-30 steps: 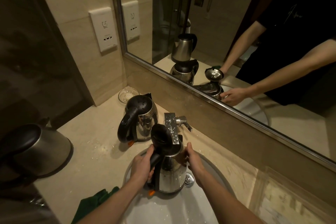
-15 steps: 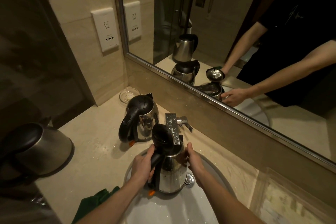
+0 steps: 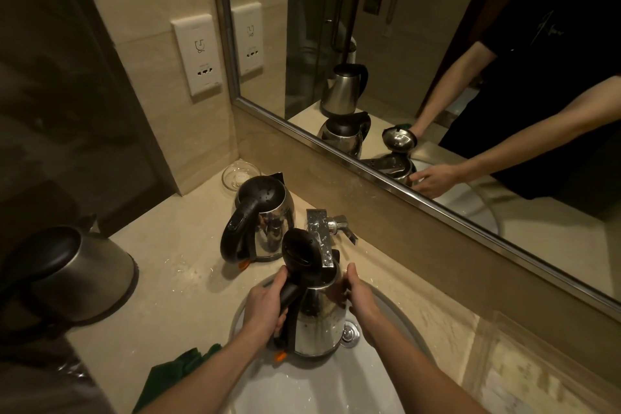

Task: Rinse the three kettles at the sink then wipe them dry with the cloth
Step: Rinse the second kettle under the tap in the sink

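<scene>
A steel kettle (image 3: 319, 326) with its black lid flipped open stands upright in the white sink (image 3: 396, 309), under the chrome tap (image 3: 319, 228). My left hand (image 3: 265, 309) grips its black handle. My right hand (image 3: 361, 302) presses on the kettle's right side near the rim. A second steel kettle (image 3: 262, 222) with a shut black lid stands on the counter behind, left of the tap. A third, wider kettle (image 3: 77, 272) sits at the far left of the counter. A green cloth (image 3: 178, 373) lies on the counter left of the sink.
A small glass dish (image 3: 237, 175) sits in the counter's back corner. A wall socket (image 3: 198, 57) is above it. The mirror (image 3: 437, 60) runs along the back wall and reflects the kettles and my arms. Water drops speckle the beige counter (image 3: 188, 289).
Both hands and the kettle in the sink hold almost the same place. Only the camera view has shifted slightly.
</scene>
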`<move>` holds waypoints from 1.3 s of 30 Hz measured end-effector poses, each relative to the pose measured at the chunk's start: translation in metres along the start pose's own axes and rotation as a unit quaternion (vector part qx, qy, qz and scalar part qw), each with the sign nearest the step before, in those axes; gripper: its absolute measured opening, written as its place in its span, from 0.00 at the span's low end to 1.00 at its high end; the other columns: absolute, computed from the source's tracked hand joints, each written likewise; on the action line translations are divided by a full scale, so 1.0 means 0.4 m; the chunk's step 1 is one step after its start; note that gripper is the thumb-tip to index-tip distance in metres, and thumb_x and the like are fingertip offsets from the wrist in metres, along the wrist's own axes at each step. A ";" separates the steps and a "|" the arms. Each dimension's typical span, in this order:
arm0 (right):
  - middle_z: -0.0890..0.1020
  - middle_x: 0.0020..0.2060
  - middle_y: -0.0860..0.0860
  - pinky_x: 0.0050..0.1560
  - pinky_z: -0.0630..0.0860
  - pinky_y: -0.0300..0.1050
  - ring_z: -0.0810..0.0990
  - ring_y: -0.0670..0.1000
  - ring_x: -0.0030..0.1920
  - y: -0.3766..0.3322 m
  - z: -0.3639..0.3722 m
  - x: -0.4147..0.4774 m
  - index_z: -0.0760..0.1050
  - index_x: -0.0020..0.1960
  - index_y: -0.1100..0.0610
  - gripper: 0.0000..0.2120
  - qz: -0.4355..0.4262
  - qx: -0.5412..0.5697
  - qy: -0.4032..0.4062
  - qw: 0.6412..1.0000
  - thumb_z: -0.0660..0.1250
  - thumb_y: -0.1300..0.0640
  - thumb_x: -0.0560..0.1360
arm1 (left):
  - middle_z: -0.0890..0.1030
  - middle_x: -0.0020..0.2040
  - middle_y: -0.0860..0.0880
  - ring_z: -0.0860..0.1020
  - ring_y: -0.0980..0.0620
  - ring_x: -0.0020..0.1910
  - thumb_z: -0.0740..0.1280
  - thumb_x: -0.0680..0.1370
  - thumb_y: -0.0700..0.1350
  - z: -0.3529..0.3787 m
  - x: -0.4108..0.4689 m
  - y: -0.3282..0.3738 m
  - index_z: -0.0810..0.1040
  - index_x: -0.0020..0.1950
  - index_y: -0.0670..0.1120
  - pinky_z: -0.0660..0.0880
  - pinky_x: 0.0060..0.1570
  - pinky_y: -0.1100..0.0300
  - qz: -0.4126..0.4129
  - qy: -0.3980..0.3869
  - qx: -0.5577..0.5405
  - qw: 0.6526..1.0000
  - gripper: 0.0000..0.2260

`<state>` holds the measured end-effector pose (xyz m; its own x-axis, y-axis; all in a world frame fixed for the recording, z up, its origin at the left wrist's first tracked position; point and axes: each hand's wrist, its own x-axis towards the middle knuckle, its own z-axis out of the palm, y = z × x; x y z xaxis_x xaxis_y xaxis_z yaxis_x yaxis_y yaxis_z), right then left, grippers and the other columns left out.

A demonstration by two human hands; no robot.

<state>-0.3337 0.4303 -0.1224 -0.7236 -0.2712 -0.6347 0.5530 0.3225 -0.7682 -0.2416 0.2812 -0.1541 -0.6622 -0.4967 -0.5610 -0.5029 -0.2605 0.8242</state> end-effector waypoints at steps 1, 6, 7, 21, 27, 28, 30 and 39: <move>0.75 0.64 0.58 0.65 0.64 0.47 0.73 0.49 0.52 0.000 0.000 0.002 0.76 0.59 0.59 0.26 -0.003 0.004 0.000 1.000 0.46 0.43 0.83 | 0.72 0.25 0.49 0.70 0.55 0.21 0.61 0.80 0.62 0.000 0.001 0.001 0.76 0.39 0.42 0.66 0.23 0.64 -0.001 0.000 0.000 1.000 0.24; 0.76 0.62 0.58 0.66 0.63 0.48 0.72 0.47 0.49 0.003 0.003 0.006 0.76 0.56 0.57 0.25 0.003 0.008 0.008 1.000 0.46 0.43 0.82 | 0.72 0.24 0.49 0.69 0.53 0.21 0.61 0.80 0.63 -0.001 0.001 -0.001 0.76 0.37 0.42 0.66 0.23 0.63 -0.006 0.002 -0.002 1.000 0.25; 0.76 0.63 0.58 0.66 0.63 0.48 0.72 0.48 0.50 0.001 0.004 0.006 0.76 0.58 0.58 0.26 0.006 0.006 0.008 1.000 0.46 0.43 0.82 | 0.72 0.24 0.49 0.69 0.53 0.20 0.61 0.80 0.63 -0.001 0.000 0.001 0.75 0.37 0.42 0.66 0.23 0.63 -0.006 0.005 -0.002 1.000 0.25; 0.73 0.67 0.58 0.70 0.61 0.51 0.70 0.56 0.67 0.001 0.009 0.008 0.72 0.66 0.60 0.29 0.023 -0.021 0.003 1.000 0.44 0.42 0.82 | 0.71 0.22 0.49 0.69 0.53 0.20 0.61 0.80 0.62 -0.004 -0.006 0.004 0.74 0.33 0.43 0.67 0.25 0.61 0.006 0.012 0.008 1.000 0.26; 0.72 0.68 0.59 0.70 0.60 0.51 0.71 0.55 0.67 -0.005 0.007 0.000 0.72 0.67 0.60 0.28 0.018 -0.013 0.001 1.000 0.45 0.43 0.83 | 0.71 0.22 0.50 0.69 0.53 0.20 0.61 0.80 0.62 -0.002 -0.007 0.004 0.74 0.33 0.43 0.67 0.25 0.61 -0.001 0.010 0.005 1.000 0.26; 0.73 0.67 0.59 0.69 0.61 0.50 0.73 0.53 0.63 -0.005 0.006 -0.001 0.73 0.65 0.59 0.27 0.014 -0.010 0.003 1.000 0.45 0.43 0.83 | 0.71 0.22 0.49 0.69 0.53 0.20 0.61 0.80 0.62 -0.002 -0.007 0.004 0.74 0.33 0.43 0.66 0.25 0.61 -0.003 0.008 0.004 1.000 0.26; 0.75 0.65 0.58 0.66 0.63 0.48 0.73 0.49 0.54 -0.007 0.006 -0.002 0.75 0.62 0.59 0.27 0.009 -0.005 0.006 1.000 0.45 0.43 0.83 | 0.70 0.22 0.49 0.69 0.52 0.20 0.61 0.80 0.62 0.000 -0.008 0.005 0.74 0.34 0.43 0.66 0.24 0.61 -0.005 0.003 0.001 1.000 0.25; 0.75 0.64 0.59 0.68 0.62 0.48 0.73 0.54 0.63 -0.012 0.004 -0.009 0.74 0.63 0.61 0.27 0.005 0.003 -0.002 1.000 0.44 0.45 0.83 | 0.71 0.23 0.49 0.69 0.54 0.20 0.60 0.81 0.61 0.001 -0.011 0.004 0.75 0.38 0.42 0.65 0.22 0.64 0.004 0.001 0.006 1.000 0.24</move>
<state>-0.3332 0.4283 -0.1166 -0.7170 -0.2711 -0.6422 0.5625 0.3189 -0.7628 -0.2398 0.2832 -0.1502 -0.6652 -0.5010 -0.5536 -0.5043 -0.2453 0.8280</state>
